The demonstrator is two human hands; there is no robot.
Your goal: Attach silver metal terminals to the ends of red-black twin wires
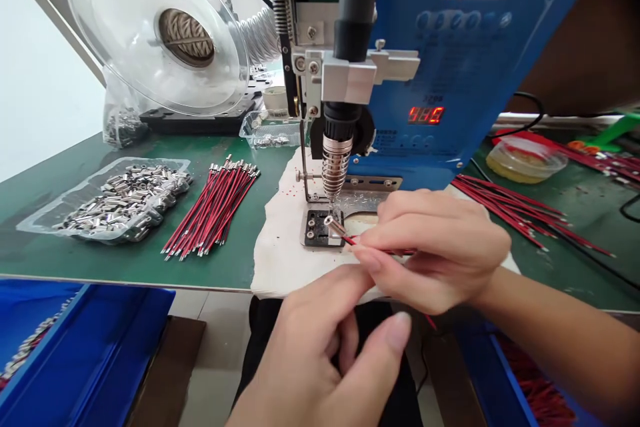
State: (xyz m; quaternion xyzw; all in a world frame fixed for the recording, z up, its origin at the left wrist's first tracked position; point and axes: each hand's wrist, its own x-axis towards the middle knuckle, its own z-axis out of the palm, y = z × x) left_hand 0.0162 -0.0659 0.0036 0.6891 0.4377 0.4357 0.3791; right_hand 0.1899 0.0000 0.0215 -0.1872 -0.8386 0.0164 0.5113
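Observation:
My right hand (435, 243) is closed in a pinch on a thin red wire (352, 240). At the wire's tip a small silver metal cylinder (335, 225) sits over the black fixture plate (311, 230), below the soldering iron (336, 157) of the machine. I cannot tell whether the cylinder touches the plate. My left hand (325, 347) is just below and to the left, thumb and index finger apart, with nothing visible between them. Its index fingertip reaches the right hand's fingers and is partly hidden there.
A blue machine (425, 67) with red digits stands behind. On the left are a clear tray (45, 223) of metal cylinders and a bundle of red wires (213, 207) with cylinders. More red wires (515, 207) lie right. A clear reel (125, 27) stands behind; blue bins (120, 340) sit below.

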